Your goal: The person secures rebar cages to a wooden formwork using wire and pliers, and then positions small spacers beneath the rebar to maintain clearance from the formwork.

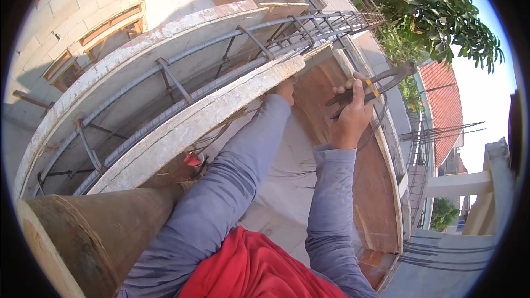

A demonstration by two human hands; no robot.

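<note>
Black-handled pincers [393,73] are clasped in the right hand [352,113], jutting past the brown panel [316,94]; could be dropped outside if the hold slips. Left hand [285,91] is part-hidden by the pale board [221,111]; its grip can't be told.

Left hand [284,90] half hidden, pincers [383,75] partly covered.
The pale board [221,112] hides the left fingertips and whatever they touch; the right hand [353,117] covers part of the pincers' handles; a red object [192,159] is too small to identify; the lower edge cuts off the red shirt [254,265], the upper edge the tree [419,11].
</note>
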